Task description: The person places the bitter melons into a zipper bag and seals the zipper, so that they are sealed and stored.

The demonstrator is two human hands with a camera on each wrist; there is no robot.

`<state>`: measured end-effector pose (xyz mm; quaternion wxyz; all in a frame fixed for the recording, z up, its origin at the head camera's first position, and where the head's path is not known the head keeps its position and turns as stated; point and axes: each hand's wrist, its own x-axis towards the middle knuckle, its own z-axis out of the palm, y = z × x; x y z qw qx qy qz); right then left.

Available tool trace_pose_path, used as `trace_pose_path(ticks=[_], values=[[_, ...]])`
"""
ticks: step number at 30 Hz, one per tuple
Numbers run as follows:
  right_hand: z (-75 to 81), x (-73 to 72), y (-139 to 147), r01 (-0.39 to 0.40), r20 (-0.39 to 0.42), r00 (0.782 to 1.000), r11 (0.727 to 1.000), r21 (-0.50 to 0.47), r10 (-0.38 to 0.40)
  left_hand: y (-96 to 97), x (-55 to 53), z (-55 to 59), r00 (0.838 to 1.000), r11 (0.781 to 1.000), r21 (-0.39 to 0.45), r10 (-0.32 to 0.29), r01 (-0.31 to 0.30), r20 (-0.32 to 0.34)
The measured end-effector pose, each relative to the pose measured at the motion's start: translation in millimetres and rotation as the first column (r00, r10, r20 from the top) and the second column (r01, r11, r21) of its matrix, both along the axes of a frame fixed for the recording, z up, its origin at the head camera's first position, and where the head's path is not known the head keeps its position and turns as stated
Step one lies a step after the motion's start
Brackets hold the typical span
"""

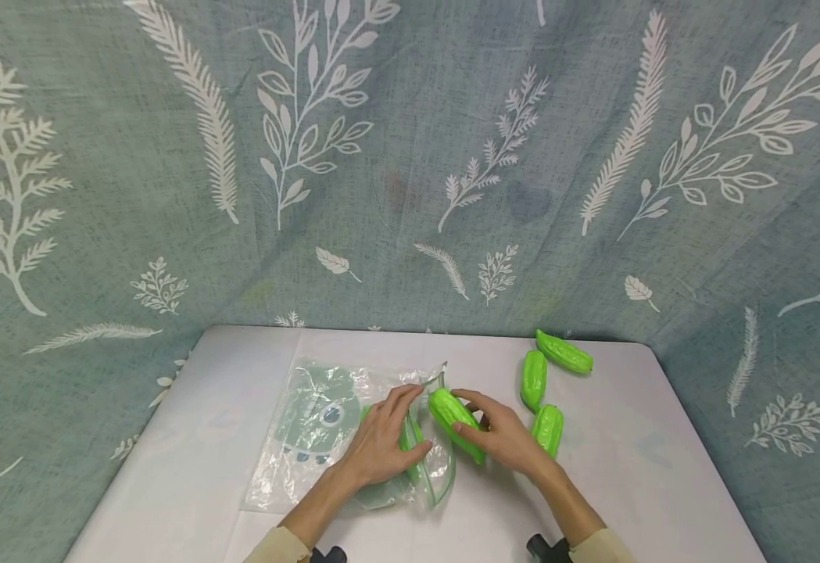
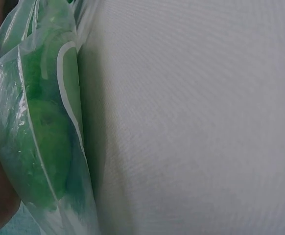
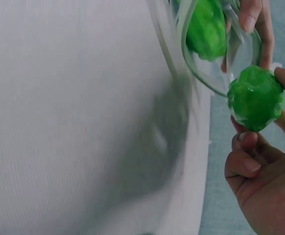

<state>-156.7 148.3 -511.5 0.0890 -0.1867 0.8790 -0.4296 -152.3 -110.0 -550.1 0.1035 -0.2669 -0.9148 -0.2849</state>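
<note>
A clear plastic bag (image 1: 318, 434) with a green cartoon print lies on the table, its green-edged mouth facing right. My left hand (image 1: 381, 442) grips the bag at the mouth and spreads it apart. Inside the bag is a bright green bitter melon (image 3: 206, 29), seen through the plastic in the left wrist view too. Between thumb and fingers my right hand (image 1: 501, 434) holds another bitter melon (image 1: 455, 422), its far end at the bag's opening. The right wrist view shows this melon (image 3: 255, 98) end-on, just outside the rim.
Three more bitter melons lie right of my right hand: one at the back (image 1: 564, 352), one upright in the view (image 1: 534, 379), and one (image 1: 548, 428) partly behind my wrist. The white table (image 1: 635, 469) ends at a leaf-patterned cloth (image 1: 410, 195) behind and at both sides.
</note>
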Motion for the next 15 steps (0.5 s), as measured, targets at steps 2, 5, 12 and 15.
trace_pose_path(ticks=[2, 5, 12, 15], values=[[0.5, 1.6, -4, -0.006, -0.008, 1.000, 1.000, 0.002, 0.006, 0.3, -0.3, 0.1, 1.000, 1.000, 0.004, -0.004, 0.004, -0.009], [0.2, 4.1, -10, -0.018, -0.026, 1.000, 1.000, 0.009, 0.018, 0.6, -0.5, 0.5, 1.000, 1.000, 0.010, -0.010, 0.010, -0.025], [-3.3, 10.0, -24, -0.016, -0.062, 0.998, 0.999, 0.050, 0.019, -0.2, -0.3, -0.2, 0.999, 1.000, 0.014, -0.028, 0.028, -0.025], [-5.8, 11.3, -28, 0.015, -0.103, 0.995, 0.996, 0.091, -0.005, -0.5, 0.1, -0.1, 0.999, 0.999, 0.016, -0.033, 0.033, -0.023]])
